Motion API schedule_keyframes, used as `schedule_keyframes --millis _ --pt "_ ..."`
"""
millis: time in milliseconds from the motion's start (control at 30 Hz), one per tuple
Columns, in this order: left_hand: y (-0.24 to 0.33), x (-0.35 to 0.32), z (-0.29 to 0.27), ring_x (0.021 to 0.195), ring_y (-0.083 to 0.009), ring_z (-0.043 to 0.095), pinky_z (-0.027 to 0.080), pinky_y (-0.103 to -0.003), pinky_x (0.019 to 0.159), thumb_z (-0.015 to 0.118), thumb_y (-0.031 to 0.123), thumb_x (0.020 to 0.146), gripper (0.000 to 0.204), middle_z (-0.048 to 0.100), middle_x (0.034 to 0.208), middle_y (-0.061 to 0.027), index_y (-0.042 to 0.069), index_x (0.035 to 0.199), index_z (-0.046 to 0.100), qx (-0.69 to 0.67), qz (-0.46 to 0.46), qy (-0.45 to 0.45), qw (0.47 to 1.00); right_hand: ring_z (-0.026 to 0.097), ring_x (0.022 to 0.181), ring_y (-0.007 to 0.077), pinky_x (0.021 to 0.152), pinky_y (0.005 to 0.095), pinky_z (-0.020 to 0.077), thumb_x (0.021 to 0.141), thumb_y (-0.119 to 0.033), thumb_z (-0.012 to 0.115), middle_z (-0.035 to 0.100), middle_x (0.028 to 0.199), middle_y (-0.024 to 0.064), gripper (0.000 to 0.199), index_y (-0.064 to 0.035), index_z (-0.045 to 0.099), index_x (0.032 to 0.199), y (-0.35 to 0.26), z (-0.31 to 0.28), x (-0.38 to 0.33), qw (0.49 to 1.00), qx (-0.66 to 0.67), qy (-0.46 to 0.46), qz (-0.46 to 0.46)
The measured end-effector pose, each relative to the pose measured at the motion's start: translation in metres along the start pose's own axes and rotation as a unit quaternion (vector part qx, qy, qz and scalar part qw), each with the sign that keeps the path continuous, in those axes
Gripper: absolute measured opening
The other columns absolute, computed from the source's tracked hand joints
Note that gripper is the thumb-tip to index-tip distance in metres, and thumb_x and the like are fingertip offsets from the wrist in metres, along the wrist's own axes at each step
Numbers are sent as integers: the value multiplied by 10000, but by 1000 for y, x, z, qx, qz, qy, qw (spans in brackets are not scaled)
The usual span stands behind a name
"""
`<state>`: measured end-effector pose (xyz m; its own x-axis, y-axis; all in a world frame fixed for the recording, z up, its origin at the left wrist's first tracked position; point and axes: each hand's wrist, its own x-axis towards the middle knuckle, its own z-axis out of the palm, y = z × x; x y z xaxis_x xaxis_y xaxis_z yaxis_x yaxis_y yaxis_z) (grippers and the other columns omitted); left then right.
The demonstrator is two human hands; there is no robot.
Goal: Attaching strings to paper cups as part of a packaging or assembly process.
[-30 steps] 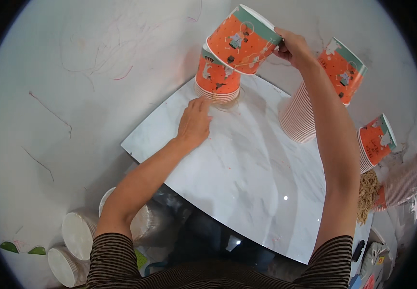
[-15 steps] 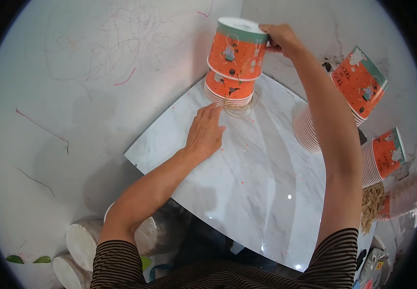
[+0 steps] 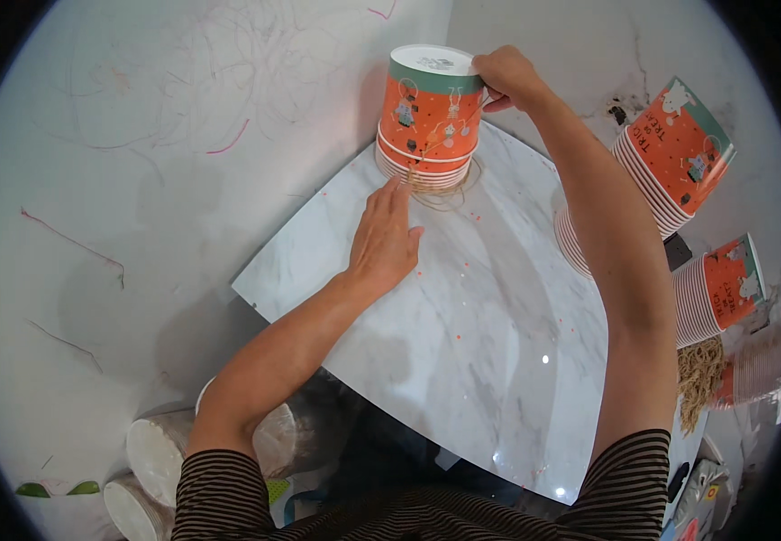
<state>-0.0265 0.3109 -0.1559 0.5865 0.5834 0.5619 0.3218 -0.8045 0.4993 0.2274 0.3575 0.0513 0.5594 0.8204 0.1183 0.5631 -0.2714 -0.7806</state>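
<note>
Cup stack [image 3: 428, 126]: orange paper cups with a teal band, nested upside down, standing at the far corner of the marble tabletop [image 3: 498, 343], close to the wall.
Top cup: sits over the stack slightly raised, white base up, a touch tilted.
Handling: likely very light, thin-walled, easily dented; smooth printed sides probably slippery; nested stack apt to topple if nudged sideways.
Best hold: judged to be at the stiff base rim or low on the side with light pressure, not mid-wall.
String [image 3: 440, 185]: thin tan fibre looped round the foot of the stack and trailing up across the cups; limp, likely to snag.
Right hand [image 3: 506, 77]: fingers closed at the upper right edge of the top cup; whether pinching the cup rim or the string, cannot tell.
Left hand [image 3: 386, 239]: flat, open, palm down on the marble, fingertips just at the string by the stack base; holding nothing.
Other stacks [image 3: 670, 171]: similar cups lying tilted to the right, well apart.
Fibre bundle [image 3: 698, 379]: tan tangle at the right edge.
White tubs [image 3: 151, 451]: below the table, lower left.
</note>
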Motion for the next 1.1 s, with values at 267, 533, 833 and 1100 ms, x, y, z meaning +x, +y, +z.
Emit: schedule_keyframes --millis 267,533,833,1100 --pt "-2 5 -2 1422 -447 425 376 -484 1199 690 13 912 680 424 1541 -292 -75 1497 355 -42 -62 -8 997 753 664 282 600 368 647 862 -169 562 691 729 136 265 39 716 806 5 2 -23 999 -25 35 4" --pt "-37 44 -4 1382 -436 477 413 -479 1154 635 -46 898 504 486 1490 -244 -25 1384 501 -60 -67 23 996 744 664 301 570 380 636 887 -225 550 624 703 138 306 38 694 829 39 -16 -14 998 -54 -28 2" --pt "-19 38 5 1274 -352 576 556 -462 999 710 -23 888 480 545 1429 -170 68 1345 593 24 109 29 993 722 648 273 571 396 642 863 -235 562 628 699 135 302 40 676 812 45 -28 -26 999 -33 24 -23" --pt "-16 38 3 1261 -357 557 542 -459 1000 737 -19 855 584 482 1421 -191 120 1398 573 71 116 -9 991 748 665 275 585 376 643 858 -221 561 715 783 146 308 41 723 860 31 -34 -32 993 -119 20 -10"
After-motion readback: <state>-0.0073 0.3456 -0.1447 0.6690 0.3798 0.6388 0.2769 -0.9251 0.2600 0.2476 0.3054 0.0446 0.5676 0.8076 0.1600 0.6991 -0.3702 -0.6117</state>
